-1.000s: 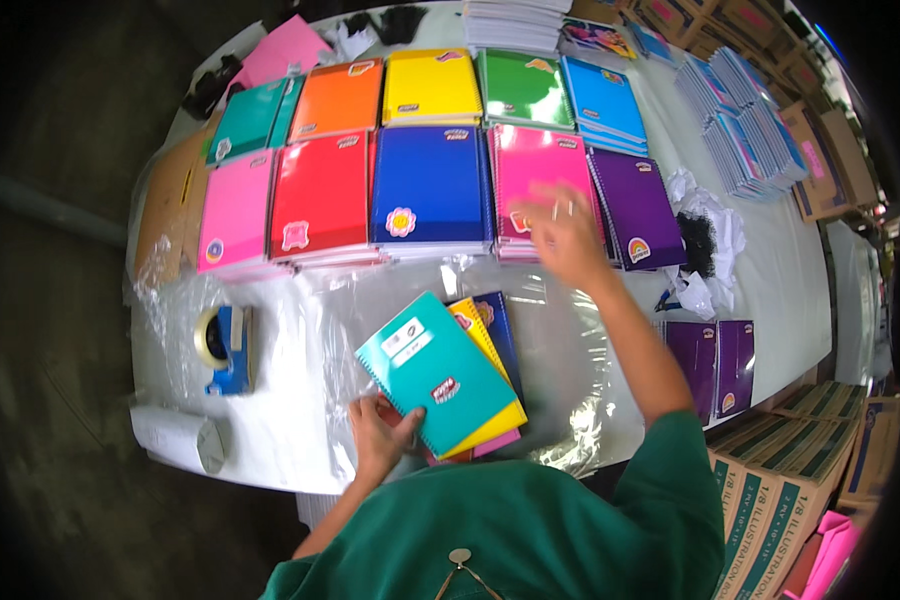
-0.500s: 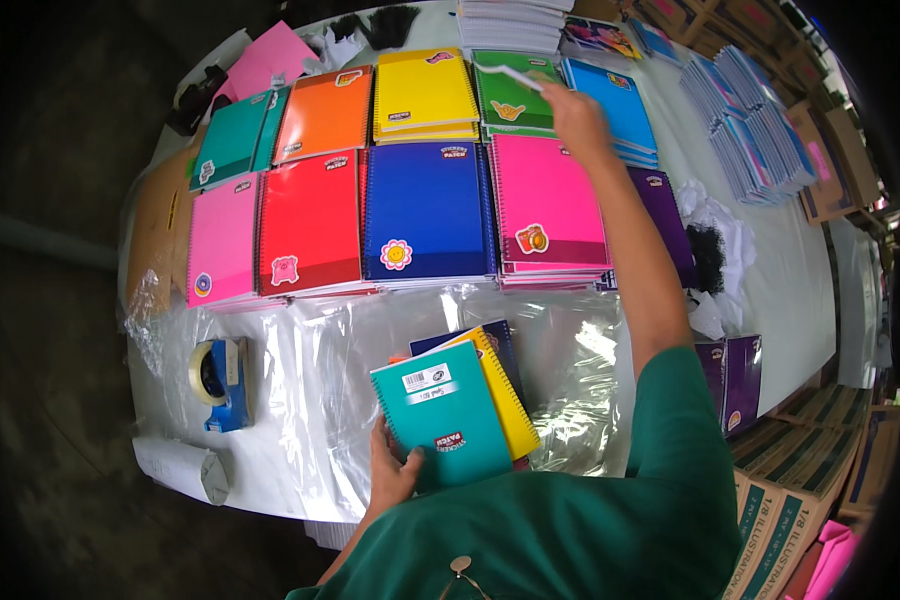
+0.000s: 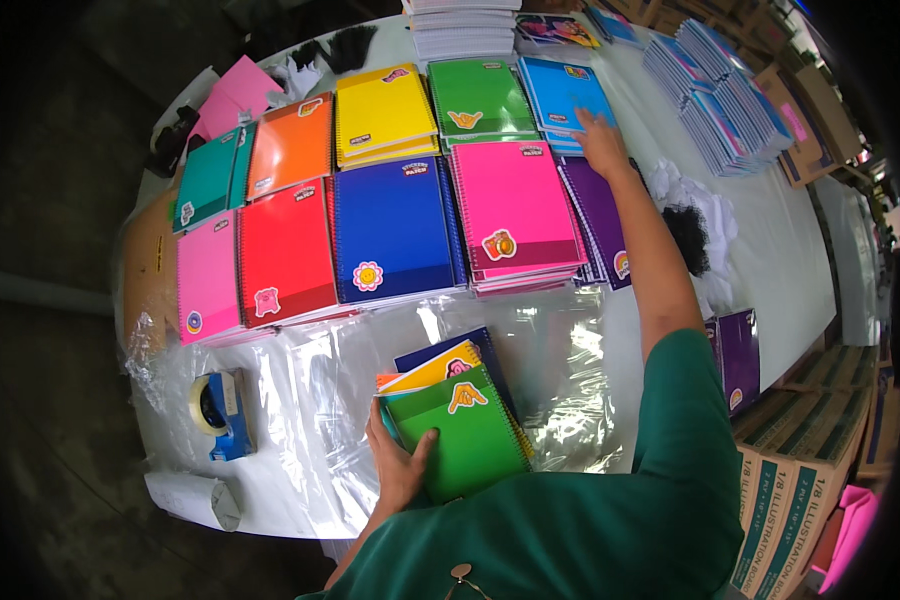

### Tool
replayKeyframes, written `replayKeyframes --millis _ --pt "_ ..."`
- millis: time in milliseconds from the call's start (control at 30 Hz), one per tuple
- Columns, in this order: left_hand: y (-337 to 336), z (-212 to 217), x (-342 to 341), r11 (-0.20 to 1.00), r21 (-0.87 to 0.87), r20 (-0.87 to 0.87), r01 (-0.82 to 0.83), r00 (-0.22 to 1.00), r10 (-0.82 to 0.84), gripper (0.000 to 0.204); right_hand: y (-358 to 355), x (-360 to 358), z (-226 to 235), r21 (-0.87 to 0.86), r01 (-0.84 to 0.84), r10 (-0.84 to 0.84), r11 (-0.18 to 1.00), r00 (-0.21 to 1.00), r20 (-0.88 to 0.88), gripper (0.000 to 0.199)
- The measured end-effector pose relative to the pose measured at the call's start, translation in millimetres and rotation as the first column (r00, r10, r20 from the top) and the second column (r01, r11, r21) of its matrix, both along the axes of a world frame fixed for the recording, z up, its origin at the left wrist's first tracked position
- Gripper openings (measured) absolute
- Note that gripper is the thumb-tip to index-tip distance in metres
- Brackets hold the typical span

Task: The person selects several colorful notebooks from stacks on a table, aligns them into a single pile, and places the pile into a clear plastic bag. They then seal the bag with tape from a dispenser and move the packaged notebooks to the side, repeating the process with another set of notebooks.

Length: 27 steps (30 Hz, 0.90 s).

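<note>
1. The left hand (image 3: pixel 398 472) grips a mixed bundle (image 3: pixel 450 425) of spiral notebooks at its left edge, thumb pressed on the top cover. The bundle is at the near middle of the table, over clear plastic sheeting (image 3: pixel 582 345).
2. Gathered in it, a green notebook (image 3: pixel 468 445) lies on top, with a yellow notebook (image 3: pixel 432 371) and a dark blue notebook (image 3: pixel 490 352) fanned out beneath toward the far side. A sliver of orange and a teal edge show at the left; anything lower is hidden, so the full count cannot be told.
3. The right hand (image 3: pixel 602 143) is at the near right part of the light blue stack (image 3: pixel 562 88), fingers extended and slightly spread, not closed around any notebook. Whether the fingertips touch the cover is unclear.
4. No light blue cover shows in the bundle, so that colour seems not yet added.
5. Both rows of stacks have notebooks left: teal (image 3: pixel 208 185), orange (image 3: pixel 288 145), yellow (image 3: pixel 380 108) and green (image 3: pixel 490 95) in the far row beside the light blue; pale pink (image 3: pixel 207 280), red (image 3: pixel 288 245), dark blue (image 3: pixel 395 220), hot pink (image 3: pixel 515 195) and purple (image 3: pixel 590 205) in the near row.
6. The bundle looks partly assembled: loose, uneven and unwrapped. The blue tape dispenser (image 3: pixel 233 430) stands apart at the left, untouched.
</note>
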State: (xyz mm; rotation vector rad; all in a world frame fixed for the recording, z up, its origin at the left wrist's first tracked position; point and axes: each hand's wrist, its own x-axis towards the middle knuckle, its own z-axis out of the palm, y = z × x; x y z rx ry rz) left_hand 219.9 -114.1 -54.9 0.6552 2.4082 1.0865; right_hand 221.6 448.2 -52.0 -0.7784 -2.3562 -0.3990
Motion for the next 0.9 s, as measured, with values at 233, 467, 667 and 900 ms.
replayKeyframes --millis 233,467,667,900 --pt "-11 -2 1 0.998 0.045 -0.077 -0.050 0.996 0.053 0.088 -60 -5 67 -0.394 -0.238 -0.073 0.888 0.772 -0.632 0.017" --pt "-3 65 -27 0.552 0.778 0.348 -0.300 0.937 0.018 0.073 -341 118 88 -0.679 -0.632 0.102 -0.372 0.700 -0.707 0.037" --pt "-39 32 -14 0.988 0.098 0.151 -0.121 0.983 0.105 0.060 -373 169 33 -0.903 -0.359 0.093 -0.235 0.917 -0.389 0.091" --pt "-41 -18 22 0.997 0.074 0.187 -0.002 0.982 -0.012 0.089 -391 144 -9 -0.832 -0.203 0.115 -0.516 0.946 -0.302 0.070"
